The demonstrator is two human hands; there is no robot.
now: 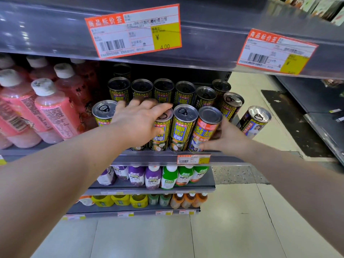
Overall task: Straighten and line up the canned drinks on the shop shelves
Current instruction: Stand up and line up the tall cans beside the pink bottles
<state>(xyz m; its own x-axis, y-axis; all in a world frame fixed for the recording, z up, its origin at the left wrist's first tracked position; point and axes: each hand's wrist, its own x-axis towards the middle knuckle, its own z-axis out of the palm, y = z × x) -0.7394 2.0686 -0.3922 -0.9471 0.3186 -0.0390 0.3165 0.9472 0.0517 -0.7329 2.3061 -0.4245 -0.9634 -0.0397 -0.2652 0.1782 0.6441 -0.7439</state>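
Black-and-yellow drink cans stand in rows on the middle shelf (160, 157). My left hand (137, 120) lies over the tops of the front-row cans, its fingers curled over one can (161, 133) and hiding another beneath the palm. My right hand (223, 138) grips the side of an upside-down can (204, 127), which stands tilted at the right end of the front row with its plain bottom up. Between the two hands stands an upright can (183, 127). One can (255, 121) sits apart at the far right, leaning. A back row of cans (163, 90) stands behind.
Pink bottles (52, 108) fill the left of the same shelf. The upper shelf edge carries orange price tags (135, 30). Lower shelves hold purple and green bottles (152, 175) and yellow and orange drinks (119, 200). A tiled aisle floor (232, 220) opens to the right.
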